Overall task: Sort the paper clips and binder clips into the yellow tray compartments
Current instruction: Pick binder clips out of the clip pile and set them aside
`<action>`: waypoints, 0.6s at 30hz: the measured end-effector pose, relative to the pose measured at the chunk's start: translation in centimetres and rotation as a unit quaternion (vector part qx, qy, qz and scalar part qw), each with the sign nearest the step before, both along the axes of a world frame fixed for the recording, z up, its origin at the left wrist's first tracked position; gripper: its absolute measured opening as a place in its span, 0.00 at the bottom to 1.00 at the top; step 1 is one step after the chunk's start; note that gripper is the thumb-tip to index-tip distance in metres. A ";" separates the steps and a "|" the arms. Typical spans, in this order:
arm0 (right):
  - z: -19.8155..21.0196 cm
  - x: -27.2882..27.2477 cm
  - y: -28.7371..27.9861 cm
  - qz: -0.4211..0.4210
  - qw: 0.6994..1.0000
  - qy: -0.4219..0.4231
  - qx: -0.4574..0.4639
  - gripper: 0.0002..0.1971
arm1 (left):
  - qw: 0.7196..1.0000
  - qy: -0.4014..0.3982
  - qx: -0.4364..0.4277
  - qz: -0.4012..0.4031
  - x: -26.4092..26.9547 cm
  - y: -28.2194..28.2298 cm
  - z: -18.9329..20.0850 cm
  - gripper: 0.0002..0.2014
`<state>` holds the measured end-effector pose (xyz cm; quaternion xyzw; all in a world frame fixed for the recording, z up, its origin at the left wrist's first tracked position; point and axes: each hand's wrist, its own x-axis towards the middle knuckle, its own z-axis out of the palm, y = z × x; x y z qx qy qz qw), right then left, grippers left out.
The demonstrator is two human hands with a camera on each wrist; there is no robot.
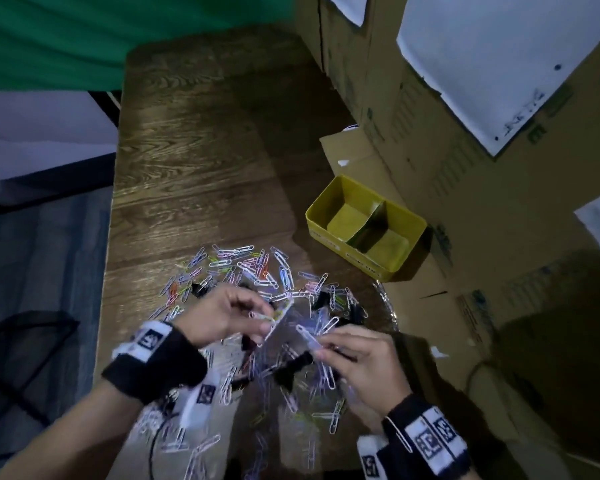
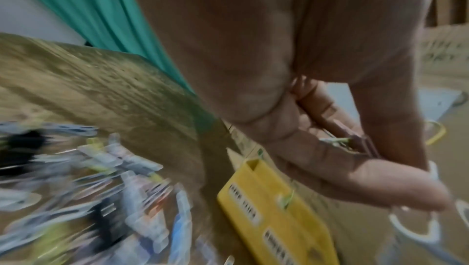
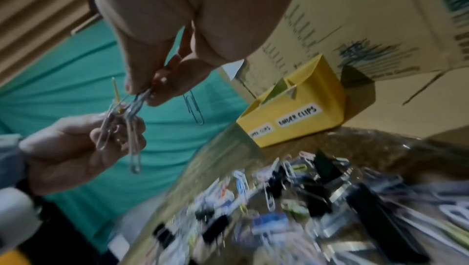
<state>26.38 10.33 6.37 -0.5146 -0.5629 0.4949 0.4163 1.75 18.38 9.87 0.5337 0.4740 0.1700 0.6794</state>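
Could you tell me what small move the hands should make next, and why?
Probably carry the paper clips pinched by the right hand and left hand to the yellow tray and drop them in one compartment: both compartments look empty.

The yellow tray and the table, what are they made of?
The yellow two-compartment tray looks like smooth plastic: even colour, rounded moulded corners, though painted metal is possible. The brown table looks like wood or wood-print laminate: wavy grain lines, slight sheen.

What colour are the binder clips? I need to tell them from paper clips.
Black binder clips; clearest in the right wrist view.
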 end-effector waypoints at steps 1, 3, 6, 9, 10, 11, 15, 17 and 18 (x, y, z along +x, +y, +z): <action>0.8 0.4 0.8 -0.026 1.000 0.000 0.011 0.10 | 1.000 -0.023 0.007 -0.003 0.4 1.8 0.9 0.09; 2.2 1.3 2.6 -0.063 0.996 -0.023 0.051 0.12 | 0.998 -0.038 0.048 0.003 2.0 5.5 2.1 0.07; 3.8 2.4 5.5 -0.108 0.991 -0.023 0.079 0.13 | 0.991 0.014 0.127 0.025 5.9 11.5 1.9 0.07; 4.7 2.7 9.2 -0.165 0.981 0.028 0.093 0.14 | 0.968 0.124 0.219 0.005 10.6 16.0 -0.1 0.05; 4.8 2.7 10.7 -0.171 0.980 0.032 0.095 0.14 | 0.952 0.182 0.247 -0.012 11.9 17.1 -1.1 0.06; 4.8 2.8 12.1 -0.171 0.980 0.016 0.099 0.13 | 0.930 0.243 0.273 -0.039 13.0 17.8 -2.0 0.07; 3.9 3.2 16.9 -0.157 0.979 -0.105 0.078 0.12 | 0.889 0.356 0.253 -0.141 14.5 18.5 -5.1 0.12; 3.1 3.4 18.6 -0.128 0.977 -0.160 0.053 0.11 | 0.894 0.349 0.243 -0.142 13.6 18.1 -6.1 0.15; 2.6 3.4 19.4 -0.114 0.976 -0.179 0.040 0.12 | 0.900 0.332 0.254 -0.128 12.9 17.7 -6.2 0.15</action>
